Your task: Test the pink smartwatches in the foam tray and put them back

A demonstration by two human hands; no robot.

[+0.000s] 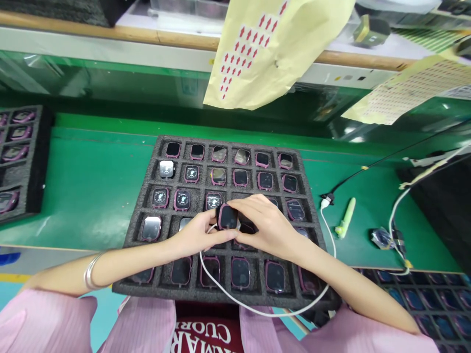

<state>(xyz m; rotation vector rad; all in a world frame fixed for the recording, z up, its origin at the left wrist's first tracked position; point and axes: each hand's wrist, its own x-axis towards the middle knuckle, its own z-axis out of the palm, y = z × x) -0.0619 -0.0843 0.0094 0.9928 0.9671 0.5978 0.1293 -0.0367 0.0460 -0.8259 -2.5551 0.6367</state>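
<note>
Both hands meet over a dark foam tray [230,290] whose compartments hold square watches with pink-purple frames. Between them is one watch [228,216] with a dark screen. My left hand [200,231] grips its left and lower edge, beside a white cable [235,300]. The fingers of my right hand [263,223] pinch its top and right edge. From my left hand the cable loops below the hands and up to a connector [325,202] at the right. Several watches in the left part of the tray, such as one [192,173], show lit faces. What lies behind the held watch is hidden.
Another foam tray [35,166] with watches stands at the left, and more watches [427,299] lie at the lower right. A green pen-like object [346,218] rests on the green table [91,196]. Yellow sticker sheets [272,54] hang from the shelf above.
</note>
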